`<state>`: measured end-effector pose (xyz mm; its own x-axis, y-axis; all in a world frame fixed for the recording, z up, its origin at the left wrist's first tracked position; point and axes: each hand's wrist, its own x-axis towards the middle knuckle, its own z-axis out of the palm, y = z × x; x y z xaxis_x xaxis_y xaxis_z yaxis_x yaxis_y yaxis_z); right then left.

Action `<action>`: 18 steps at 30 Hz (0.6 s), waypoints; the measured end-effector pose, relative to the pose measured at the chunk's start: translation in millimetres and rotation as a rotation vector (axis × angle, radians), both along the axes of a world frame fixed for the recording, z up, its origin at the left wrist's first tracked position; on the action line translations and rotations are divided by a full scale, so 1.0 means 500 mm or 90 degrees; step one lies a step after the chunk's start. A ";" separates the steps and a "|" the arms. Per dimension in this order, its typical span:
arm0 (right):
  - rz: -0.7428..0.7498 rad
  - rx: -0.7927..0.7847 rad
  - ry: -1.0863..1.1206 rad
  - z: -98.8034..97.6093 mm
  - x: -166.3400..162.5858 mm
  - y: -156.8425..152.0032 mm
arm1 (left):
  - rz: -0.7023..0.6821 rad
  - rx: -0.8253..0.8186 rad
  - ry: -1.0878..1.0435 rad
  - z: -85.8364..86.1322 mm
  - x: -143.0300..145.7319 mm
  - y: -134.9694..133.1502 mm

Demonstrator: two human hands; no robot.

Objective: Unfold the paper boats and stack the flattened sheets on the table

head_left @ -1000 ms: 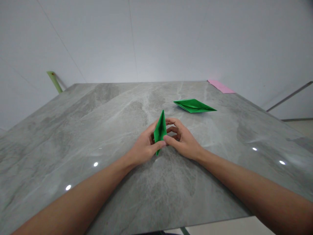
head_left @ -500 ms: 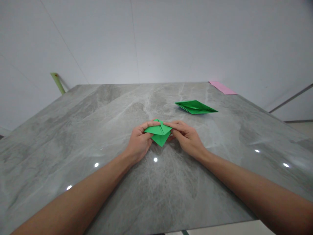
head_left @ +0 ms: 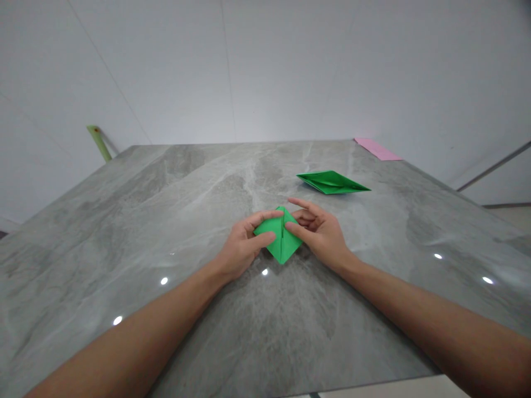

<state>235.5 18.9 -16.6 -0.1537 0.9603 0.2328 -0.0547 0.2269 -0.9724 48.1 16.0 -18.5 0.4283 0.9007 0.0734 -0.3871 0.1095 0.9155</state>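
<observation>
Between my hands is a folded sheet of bright green origami paper (head_left: 281, 249), diamond-shaped, with a crease or slit running down its middle. My left hand (head_left: 243, 246) grips its left side, thumb on the front face and index finger along the upper edge. My right hand (head_left: 321, 232) pinches the right side, thumb on the face near the middle line; its index finger points up and away from the paper, and its other fingers are partly hidden behind. Beyond my right hand, a second folded green paper piece (head_left: 332, 182), long and pointed at both ends, lies on the table.
The grey marbled table (head_left: 186, 188) reaches back to a white wall (head_left: 265, 72). A pink paper sheet (head_left: 377, 149) lies at the far right corner. Past the left edge, a light green strip-like object (head_left: 99, 143) leans near the wall.
The upper flap that stood out from the paper now lies flat, leaving a diamond facing me. Both hands and the paper shifted slightly right and nearer; my right index finger lifted off.
</observation>
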 end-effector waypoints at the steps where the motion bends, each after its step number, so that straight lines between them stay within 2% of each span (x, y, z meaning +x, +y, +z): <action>1: -0.006 0.002 0.011 0.000 -0.001 0.000 | 0.020 0.006 0.038 0.001 0.002 -0.001; 4: -0.019 -0.009 0.015 0.002 0.000 -0.001 | 0.068 0.039 0.195 0.005 0.005 -0.003; 8: -0.008 -0.024 -0.061 0.009 0.001 -0.001 | 0.073 0.101 0.365 0.008 0.004 -0.002; 12: 0.049 -0.011 -0.145 0.020 0.001 -0.003 | 0.046 0.116 0.392 0.009 0.003 -0.004; 18: 0.027 -0.079 -0.094 0.020 -0.001 -0.009 | 0.026 0.093 0.392 0.013 0.006 -0.009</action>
<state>235.1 14.5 -6.7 -0.2184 0.9722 0.0845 0.0833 0.1048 -0.9910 51.2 11.5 -11.8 0.3967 0.9165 -0.0525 0.2148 -0.0371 0.9760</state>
